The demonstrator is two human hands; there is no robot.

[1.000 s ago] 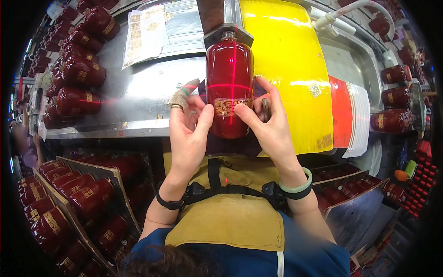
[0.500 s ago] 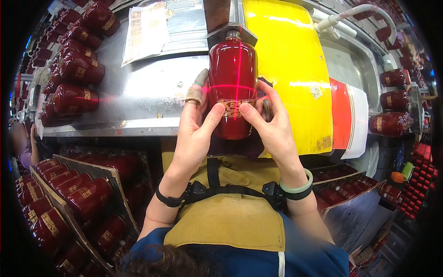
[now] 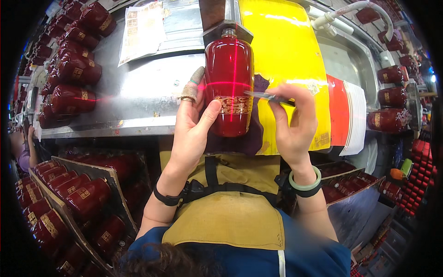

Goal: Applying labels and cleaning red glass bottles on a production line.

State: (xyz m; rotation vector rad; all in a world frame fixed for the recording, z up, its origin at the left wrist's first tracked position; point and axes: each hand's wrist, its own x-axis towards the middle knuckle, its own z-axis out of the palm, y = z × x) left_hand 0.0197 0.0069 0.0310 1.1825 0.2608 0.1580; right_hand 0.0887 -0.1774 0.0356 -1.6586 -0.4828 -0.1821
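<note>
Hands: left [image 3: 194, 124] steadies glossy red bottle [image 3: 229, 83], right [image 3: 295, 124] pinches tweezers [image 3: 267, 96].

One head-worn fisheye view looks steeply down, close over the steel workbench [image 3: 138, 97].

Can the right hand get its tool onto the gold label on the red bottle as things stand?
Probably yes. The right hand holds a thin tool beside the red bottle, and the gold label faces up, with only the left hand thumb at its left edge.
</note>
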